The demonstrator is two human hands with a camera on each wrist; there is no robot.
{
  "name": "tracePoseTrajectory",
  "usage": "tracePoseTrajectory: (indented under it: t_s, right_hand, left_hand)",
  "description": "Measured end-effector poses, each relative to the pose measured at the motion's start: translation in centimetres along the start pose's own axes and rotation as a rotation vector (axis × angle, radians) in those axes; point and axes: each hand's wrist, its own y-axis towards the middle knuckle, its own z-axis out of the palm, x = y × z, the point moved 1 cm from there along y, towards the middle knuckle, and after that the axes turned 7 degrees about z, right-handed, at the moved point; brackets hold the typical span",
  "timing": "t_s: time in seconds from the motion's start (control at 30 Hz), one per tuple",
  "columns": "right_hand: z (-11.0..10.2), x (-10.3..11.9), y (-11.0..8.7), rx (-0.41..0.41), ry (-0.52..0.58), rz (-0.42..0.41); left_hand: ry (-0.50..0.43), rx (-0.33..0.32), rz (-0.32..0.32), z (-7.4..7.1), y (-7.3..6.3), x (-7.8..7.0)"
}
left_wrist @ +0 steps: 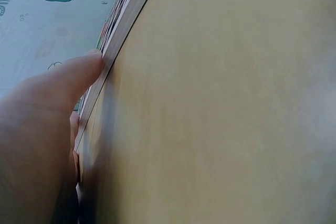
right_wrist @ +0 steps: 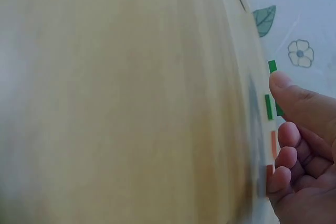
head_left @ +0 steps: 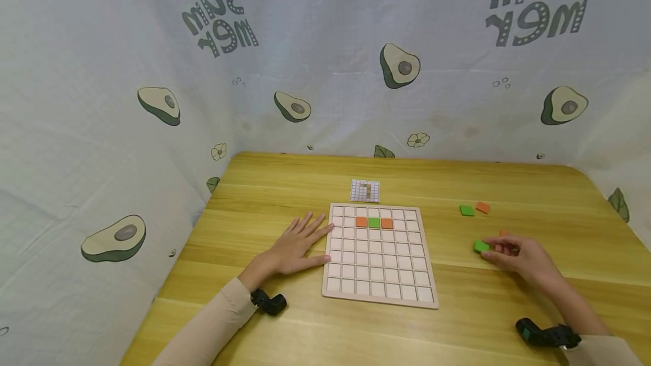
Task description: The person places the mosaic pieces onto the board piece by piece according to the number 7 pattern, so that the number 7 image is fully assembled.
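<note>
My right hand (head_left: 526, 261) pinches a green square tile (head_left: 480, 247) between thumb and fingertips, over the right side of the table. In the right wrist view, the tile (right_wrist: 272, 66) sticks out past the thumb and the other fingers are curled. Partly hidden behind the hand is an orange tile (head_left: 503, 233). My left hand (head_left: 295, 247) lies flat with fingers spread, thumb and fingertips at the left edge of a pale wooden grid board (head_left: 375, 246). Near the board's top, an orange tile (head_left: 361, 222), a green tile (head_left: 374, 222) and another orange tile (head_left: 387, 223) sit in a row.
A small printed pattern card (head_left: 364, 191) lies just behind the board. A loose green tile (head_left: 467, 210) and a loose orange tile (head_left: 483, 207) rest farther back on the right of the wooden table (head_left: 285, 179). A patterned white cloth (head_left: 346, 112) hangs behind the table.
</note>
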Motion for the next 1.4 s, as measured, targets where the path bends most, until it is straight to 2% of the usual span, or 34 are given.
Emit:
tracePoseTrajectory:
  t_s: [0.2,0.43,0.63,0.9,1.13,1.4]
  right_hand:
    - [0.1,1.2,0.5,-0.032,-0.03,-0.042]
    - [0.5,3.4,1.2,-0.05,-0.028,-0.093]
    - [0.9,4.9,1.7,-0.034,-0.003,-0.129]
    - [1.7,6.6,2.6,-0.005,0.008,-0.112]
    - [2.9,7.9,3.4,0.022,0.054,-0.17]
    - [4.3,9.2,4.2,0.075,0.102,-0.177]
  left_hand:
    - [0.007,0.013,-0.009,0.0,0.0,0.0]
    - [-0.006,-0.003,-0.001,0.0,0.0,0.0]
    - [-0.003,-0.002,-0.005,0.1,0.0,0.1]
    - [-0.003,-0.003,-0.004,0.1,0.1,0.1]
    - [-0.003,0.005,-0.008,-0.2,0.0,0.0]
    - [0.011,0.005,-0.005,0.1,0.1,0.2]
